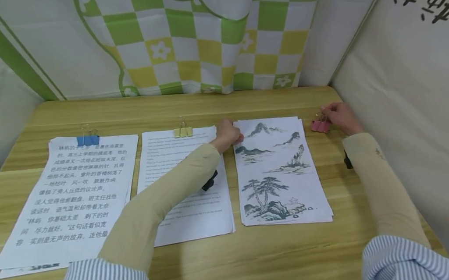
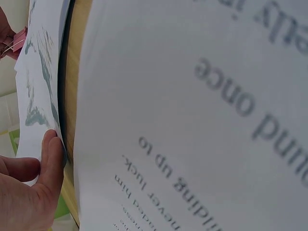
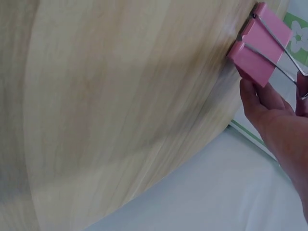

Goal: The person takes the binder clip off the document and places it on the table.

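In the head view, a stack of paper sheets (image 1: 276,166) printed with ink landscapes lies right of centre. My left hand (image 1: 227,135) is at its top left corner, and in the left wrist view that corner sits between the thumb and fingers (image 2: 50,161). At the right, my right hand (image 1: 339,115) holds a pink binder clip (image 1: 320,124) by its wire handles. The right wrist view shows the clip (image 3: 262,43) close up, its handles pinched, fingertips against its underside; nothing is in its mouth.
Left of the landscape stack lie English-text sheets (image 1: 199,223) with a yellow binder clip (image 1: 183,132) at the top. Farther left are Chinese-text sheets (image 1: 74,191) with a blue binder clip (image 1: 87,140). A checked curtain (image 1: 201,40) hangs behind the wooden table (image 1: 257,260).
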Motion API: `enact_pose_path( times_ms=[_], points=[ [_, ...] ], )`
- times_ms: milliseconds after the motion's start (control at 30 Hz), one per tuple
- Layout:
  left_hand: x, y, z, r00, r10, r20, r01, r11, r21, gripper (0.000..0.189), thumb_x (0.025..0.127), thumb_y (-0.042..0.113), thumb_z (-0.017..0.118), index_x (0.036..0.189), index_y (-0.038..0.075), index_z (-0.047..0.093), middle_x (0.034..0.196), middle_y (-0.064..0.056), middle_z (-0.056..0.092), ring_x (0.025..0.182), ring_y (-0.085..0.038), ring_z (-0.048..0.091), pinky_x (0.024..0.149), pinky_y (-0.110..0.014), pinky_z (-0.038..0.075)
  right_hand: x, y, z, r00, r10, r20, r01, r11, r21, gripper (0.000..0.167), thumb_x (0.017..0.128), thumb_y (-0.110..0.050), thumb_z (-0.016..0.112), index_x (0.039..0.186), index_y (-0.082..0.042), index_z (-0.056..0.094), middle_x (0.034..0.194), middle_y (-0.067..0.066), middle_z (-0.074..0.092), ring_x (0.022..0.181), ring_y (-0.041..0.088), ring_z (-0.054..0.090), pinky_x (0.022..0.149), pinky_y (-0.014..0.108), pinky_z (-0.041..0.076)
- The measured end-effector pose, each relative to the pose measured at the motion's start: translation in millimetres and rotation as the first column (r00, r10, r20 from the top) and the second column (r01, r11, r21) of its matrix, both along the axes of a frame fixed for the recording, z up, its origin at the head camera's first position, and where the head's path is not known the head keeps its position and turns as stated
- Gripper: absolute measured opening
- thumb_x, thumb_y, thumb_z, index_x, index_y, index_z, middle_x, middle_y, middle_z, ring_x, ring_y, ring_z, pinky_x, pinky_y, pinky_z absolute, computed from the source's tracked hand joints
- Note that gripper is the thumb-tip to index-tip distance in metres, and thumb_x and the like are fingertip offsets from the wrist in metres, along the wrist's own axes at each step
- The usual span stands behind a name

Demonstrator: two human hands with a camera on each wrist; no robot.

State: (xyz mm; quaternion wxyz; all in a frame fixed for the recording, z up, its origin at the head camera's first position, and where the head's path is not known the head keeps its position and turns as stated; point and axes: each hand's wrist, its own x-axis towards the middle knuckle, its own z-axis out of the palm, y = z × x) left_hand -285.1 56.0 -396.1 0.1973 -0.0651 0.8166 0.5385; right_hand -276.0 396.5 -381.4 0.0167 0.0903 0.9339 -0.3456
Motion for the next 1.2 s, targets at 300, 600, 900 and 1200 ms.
enact_pose_path(
  times_ms=[300,600,900,1200],
  points=[
    [3.4,-0.4,-1.2,1.000,-0.008,0.005,0.008,1.000,0.014,0.054,0.093,-0.002,0.044,0.145,0.000,0.032,0.068,-0.006,0.062,0.057,-0.012,0.058,0.056,-0.021,0.055,-0.6,-2.8,-8.0,0.999,-0.036,0.008,0.036,0.999,0.013,0.051,0.101,-0.040,0.038,0.110,0.007,0.056,0.105,0.018,0.058,0.083,0.013,0.050,0.064,0.020,0.043],
    [6.4,0.7,-1.2,1.000,-0.019,0.013,0.019,1.000,0.016,0.054,0.094,-0.001,0.044,0.146,0.000,0.032,0.074,-0.009,0.065,0.056,-0.010,0.059,0.057,-0.021,0.057,-2.5,-7.6,-14.9,0.993,-0.115,-0.006,0.115,0.993,-0.002,0.044,0.102,-0.034,0.038,0.109,0.006,0.055,0.110,0.021,0.058,0.081,0.012,0.050,0.059,0.019,0.043],
    [5.6,0.9,-0.1,1.000,-0.014,0.005,0.014,1.000,0.016,0.054,0.093,-0.001,0.044,0.146,0.000,0.032,0.070,-0.006,0.061,0.057,-0.011,0.058,0.058,-0.022,0.056,-3.7,-9.9,-13.8,0.993,-0.118,-0.025,0.118,0.993,0.009,0.051,0.102,-0.038,0.035,0.111,0.007,0.056,0.107,0.021,0.058,0.077,0.012,0.048,0.056,0.020,0.041],
    [1.8,-1.1,0.9,1.000,-0.006,-0.010,0.006,1.000,0.007,0.054,0.093,0.001,0.045,0.145,0.001,0.033,0.071,-0.008,0.063,0.056,-0.011,0.057,0.058,-0.022,0.056,-6.6,-13.0,-6.7,0.987,-0.127,-0.096,0.125,0.992,-0.032,0.061,0.101,-0.042,0.030,0.127,0.009,0.049,0.117,0.025,0.053,0.096,0.024,0.050,0.076,0.030,0.045]
  ],
)
